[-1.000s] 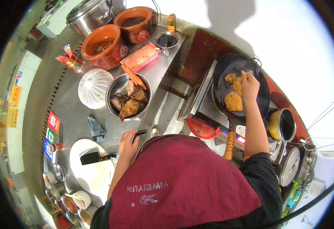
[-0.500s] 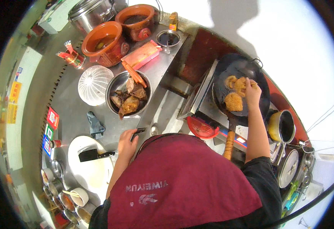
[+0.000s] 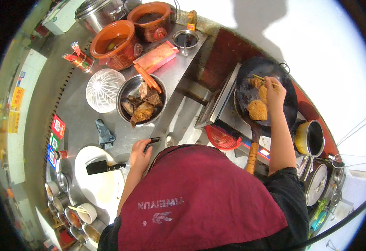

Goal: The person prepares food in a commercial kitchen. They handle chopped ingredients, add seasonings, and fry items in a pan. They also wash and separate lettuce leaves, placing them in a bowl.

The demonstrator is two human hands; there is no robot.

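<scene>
My right hand (image 3: 276, 93) is closed around wooden chopsticks (image 3: 258, 77) over a black wok (image 3: 284, 121). The tips reach the browned, crumb-coated pieces (image 3: 255, 83) at the wok's far side, partly covered by my fingers. Closer to me in the wok lies a round golden fried piece (image 3: 257, 111) in dark oil. By the counter's near edge, my left hand (image 3: 139, 155) grips a thin black object (image 3: 152, 142); its kind cannot be made out. The wok's wooden handle (image 3: 252, 158) points toward me, with neither hand on it.
A steel bowl of browned meat (image 3: 142, 112) stands mid-counter beside a white basket (image 3: 104, 90). On the left, a cleaver (image 3: 101, 167) lies on a white board (image 3: 103, 190). Clay pots (image 3: 115, 46) stand at the back. A yellow pot (image 3: 301, 138) sits right of the wok.
My right hand has shifted slightly, and the chopsticks now show beyond my fingers. The far fried pieces sit differently in the wok. My left hand stays nearly where it was.
</scene>
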